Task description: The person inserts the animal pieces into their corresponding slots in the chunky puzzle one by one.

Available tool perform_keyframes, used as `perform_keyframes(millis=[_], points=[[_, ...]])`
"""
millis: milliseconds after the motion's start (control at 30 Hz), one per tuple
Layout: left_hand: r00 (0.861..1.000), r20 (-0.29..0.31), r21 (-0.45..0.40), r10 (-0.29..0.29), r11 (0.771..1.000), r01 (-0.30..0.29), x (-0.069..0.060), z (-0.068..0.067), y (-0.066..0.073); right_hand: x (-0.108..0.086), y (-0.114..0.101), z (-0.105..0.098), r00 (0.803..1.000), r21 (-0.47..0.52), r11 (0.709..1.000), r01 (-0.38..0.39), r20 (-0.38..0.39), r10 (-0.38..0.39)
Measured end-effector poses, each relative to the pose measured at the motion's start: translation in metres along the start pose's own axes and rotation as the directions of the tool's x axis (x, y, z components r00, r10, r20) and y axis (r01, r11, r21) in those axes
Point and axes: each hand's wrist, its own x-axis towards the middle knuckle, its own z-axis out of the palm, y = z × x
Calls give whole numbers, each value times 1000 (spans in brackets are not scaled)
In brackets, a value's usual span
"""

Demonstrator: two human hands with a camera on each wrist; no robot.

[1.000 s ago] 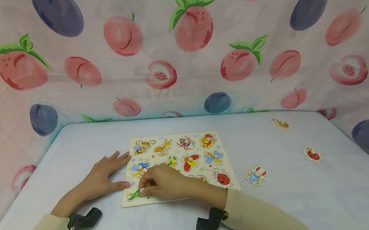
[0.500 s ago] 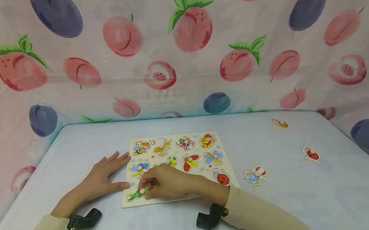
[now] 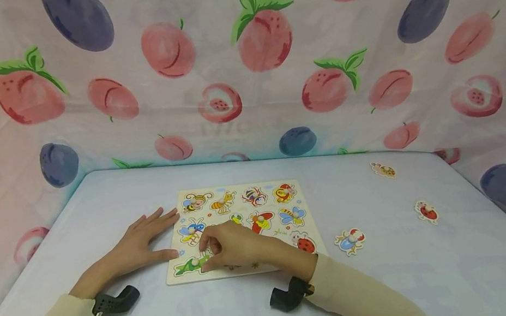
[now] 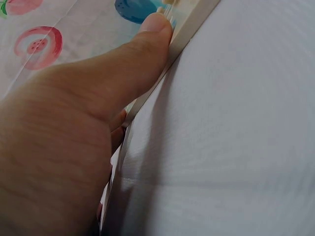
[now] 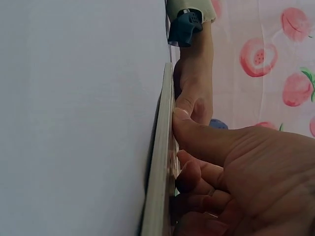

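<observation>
Spreading its fingers wide, the L hand [image 3: 139,243] holds no pc; its thumb rests on the L edge of the puzzle board [image 3: 272,206], fingertips at the same edge farther up. The board lies flat on the white table [image 3: 387,286], a bit L of centre. R hand [image 3: 232,247] is over the board's bottom row, fingers bent, thumb & forefinger tips apart w/ a small gap btwn, at the R end of the green grasshopper pc [image 3: 185,269]. Can't tell if they've got hold of that end; its knob [image 3: 195,262] shows just L of them, clear of the fingers. R forearm & hand hide most of the mid bottom row, incl. part of the caterpillar pc [image 3: 236,218] above. Ladybug pc [image 3: 304,242] sits at the board's bottom R. Three loose pcs lie off to the R, well apart: blue beetle pc [image 3: 344,243] nearest the board, then red-spotted pc [image 3: 427,213], & yellow pc [image 3: 382,170] farthest back. Both sleeves beige, a blk device at each wrist. Fruit-print cloth [image 3: 226,51] hangs behind.
</observation>
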Motion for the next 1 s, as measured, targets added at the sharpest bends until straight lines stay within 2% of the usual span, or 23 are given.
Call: perform_keyframes(millis=[333, 1000], points=[[1000, 15, -12, -27, 1000, 27, 0, 1, 0, -2, 0, 0, 1000, -10, 1000, -2, 10, 2], [1000, 9, -9, -12, 1000, 12, -1, 1, -1, -3, -2, -1, 1000, -94, 995, 19, 21, -17]])
